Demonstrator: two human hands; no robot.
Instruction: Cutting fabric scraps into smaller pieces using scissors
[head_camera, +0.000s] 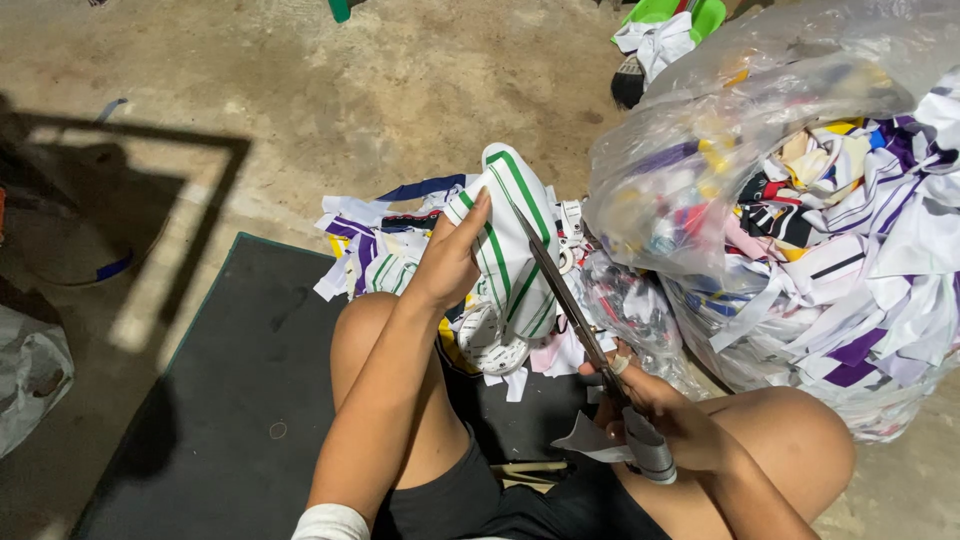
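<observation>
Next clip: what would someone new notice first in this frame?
At centre, the left hand holds up a white cloth piece with green stripes, while the right hand works long scissors whose blades lie against its edge. To the right bulges a big clear plastic bag crammed with colourful fabric scraps. More scraps lie in a floor pile beyond a dark mat.

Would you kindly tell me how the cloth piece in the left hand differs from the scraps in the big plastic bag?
The held piece is white with green stripes and raised upright; the bagged scraps are many-coloured and lie heaped. The left hand and scissors touch the piece; the scraps sit untouched. Both are fabric.
</observation>
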